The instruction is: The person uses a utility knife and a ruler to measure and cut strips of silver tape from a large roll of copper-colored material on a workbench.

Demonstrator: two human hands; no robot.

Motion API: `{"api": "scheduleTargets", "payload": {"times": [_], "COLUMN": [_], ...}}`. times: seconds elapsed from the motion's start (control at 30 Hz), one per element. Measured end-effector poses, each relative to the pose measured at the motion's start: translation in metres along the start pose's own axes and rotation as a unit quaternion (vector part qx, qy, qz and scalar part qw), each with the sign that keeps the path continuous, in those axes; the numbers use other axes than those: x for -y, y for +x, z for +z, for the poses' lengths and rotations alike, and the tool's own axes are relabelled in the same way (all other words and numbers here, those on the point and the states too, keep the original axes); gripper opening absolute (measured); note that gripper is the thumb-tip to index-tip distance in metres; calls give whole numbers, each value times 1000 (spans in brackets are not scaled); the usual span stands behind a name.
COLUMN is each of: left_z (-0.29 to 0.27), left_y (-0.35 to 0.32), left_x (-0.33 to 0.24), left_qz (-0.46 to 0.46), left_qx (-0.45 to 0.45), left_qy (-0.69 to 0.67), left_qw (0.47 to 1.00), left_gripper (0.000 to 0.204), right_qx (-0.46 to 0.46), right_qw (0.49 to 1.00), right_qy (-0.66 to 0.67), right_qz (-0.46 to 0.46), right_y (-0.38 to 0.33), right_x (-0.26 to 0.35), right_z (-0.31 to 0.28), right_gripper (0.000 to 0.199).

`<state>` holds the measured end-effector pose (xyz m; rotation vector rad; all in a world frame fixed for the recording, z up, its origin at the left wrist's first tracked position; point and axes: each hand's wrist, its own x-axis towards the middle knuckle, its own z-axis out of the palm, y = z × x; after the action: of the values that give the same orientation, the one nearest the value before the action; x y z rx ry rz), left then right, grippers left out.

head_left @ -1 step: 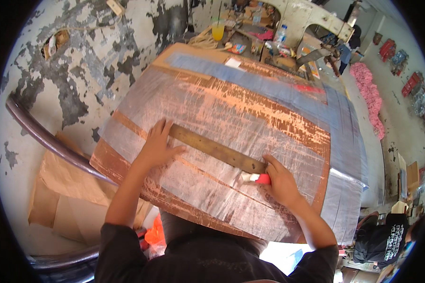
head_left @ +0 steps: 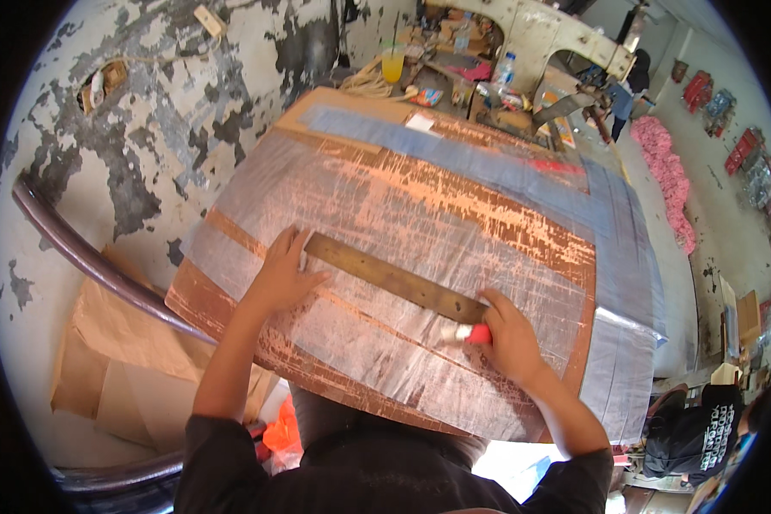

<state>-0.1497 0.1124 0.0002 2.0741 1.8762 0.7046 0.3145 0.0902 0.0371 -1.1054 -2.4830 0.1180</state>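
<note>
A long brown strip (head_left: 394,278) with small dark spots lies slantwise across a worn board (head_left: 377,188) in front of me. At its left end rests my left hand (head_left: 284,276), its fingertips touching the strip and its thumb stretched away. My right hand (head_left: 512,338) is at the other end, with the index finger against the strip's tip. In that same hand I grip a small brush (head_left: 475,333) with a red handle; its pale end points left, just below the strip. Some of the right fingers are hidden.
Behind the board, a cluttered bench holds a cup of yellow drink (head_left: 392,65), a water bottle (head_left: 506,68) and a large pale machine (head_left: 565,32). Brown paper (head_left: 137,334) and a dark curved tube (head_left: 94,248) are at left. Another person (head_left: 694,433) is at lower right.
The brush has shifted slightly toward me, with a small turn of my right hand. Both hands stay at the strip's ends, and the strip lies almost as before.
</note>
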Motion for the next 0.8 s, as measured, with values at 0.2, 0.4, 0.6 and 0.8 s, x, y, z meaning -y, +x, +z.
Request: {"api": "scheduleTargets", "payload": {"times": [0.2,0.4,0.6,0.8], "left_z": [-41,-89,-88,-154], "left_y": [-68,-71,-34,-32], "left_x": [58,162,226,335], "left_qz": [-33,-192,-234,-351], "left_qx": [-74,-105,-53,-14], "left_qy": [44,192,92,-153], "left_qw": [996,957,966,924], "left_gripper": [79,91,107,93], "right_qx": [103,52,60,41], "right_qw": [992,995,991,992], "right_qy": [74,71,98,108], "right_qz": [24,48,76,43], "right_y": [-64,-87,-93,-86], "right_x": [78,108,121,133], "right_z": [-10,13,14,29], "right_gripper": [50,47,46,52]}}
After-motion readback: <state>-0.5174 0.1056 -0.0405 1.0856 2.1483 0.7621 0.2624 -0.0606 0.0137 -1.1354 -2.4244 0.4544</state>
